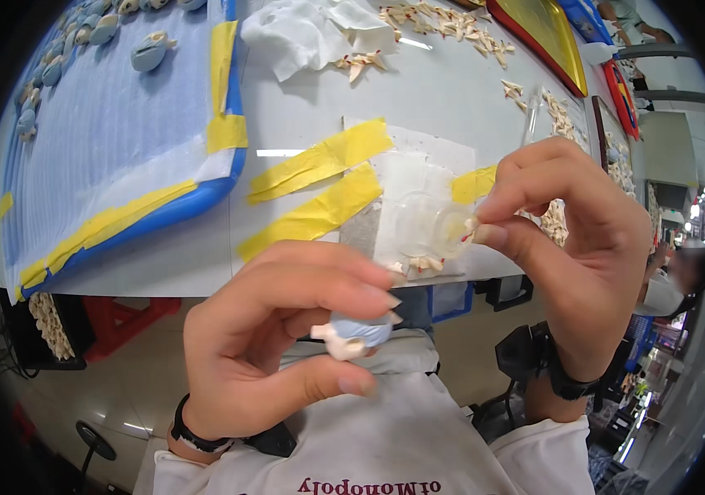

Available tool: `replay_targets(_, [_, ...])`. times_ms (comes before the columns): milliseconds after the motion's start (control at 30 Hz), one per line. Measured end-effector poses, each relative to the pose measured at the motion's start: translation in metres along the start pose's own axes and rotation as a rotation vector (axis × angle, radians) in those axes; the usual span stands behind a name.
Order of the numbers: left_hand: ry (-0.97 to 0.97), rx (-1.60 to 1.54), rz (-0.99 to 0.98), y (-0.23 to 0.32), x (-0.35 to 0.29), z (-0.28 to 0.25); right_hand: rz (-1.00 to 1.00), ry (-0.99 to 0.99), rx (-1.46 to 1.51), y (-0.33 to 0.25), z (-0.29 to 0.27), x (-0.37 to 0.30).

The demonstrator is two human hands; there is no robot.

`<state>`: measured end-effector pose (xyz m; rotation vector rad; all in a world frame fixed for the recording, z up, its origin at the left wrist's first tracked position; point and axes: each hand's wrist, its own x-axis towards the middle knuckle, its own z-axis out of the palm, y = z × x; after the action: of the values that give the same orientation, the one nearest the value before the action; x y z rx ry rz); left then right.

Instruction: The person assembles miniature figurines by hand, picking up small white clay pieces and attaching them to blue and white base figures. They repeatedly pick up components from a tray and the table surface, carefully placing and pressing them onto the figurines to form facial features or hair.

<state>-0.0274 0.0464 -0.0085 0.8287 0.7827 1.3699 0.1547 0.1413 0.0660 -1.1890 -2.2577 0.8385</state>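
1. Left hand (274, 338): closed around small blue-and-cream figurine (352, 334), pinched between thumb and fingers, below bench (443, 99) edge.
2. Right hand (571, 247): thumb and forefinger pinched shut on tiny cream piece (470, 229), beside clear plastic cup (427, 227).
3. Yellow tape strips (319, 177) on bench.
4. Blue-rimmed tray (163, 210), upper left, with more figurines (150, 51).
5. Loose cream pieces (443, 25) scattered at far edge.

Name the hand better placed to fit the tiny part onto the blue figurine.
Probably right: the right hand pinches the tiny part at its fingertips, while the left hand grips the blue figurine.
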Motion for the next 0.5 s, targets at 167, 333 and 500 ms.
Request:
replay_targets(167, [-0.093,-0.026,0.0,0.0,0.002,-0.007,-0.063,0.015,-0.26,-0.007,0.006,0.005])
replay_targets(333, [-0.131,-0.05,0.005,0.002,0.007,-0.003,-0.078,0.012,-0.091,-0.014,-0.008,-0.005])
replay_targets(500, [-0.149,0.034,0.045,0.005,0.004,0.002,-0.074,-0.062,0.212,-0.018,0.013,-0.034])
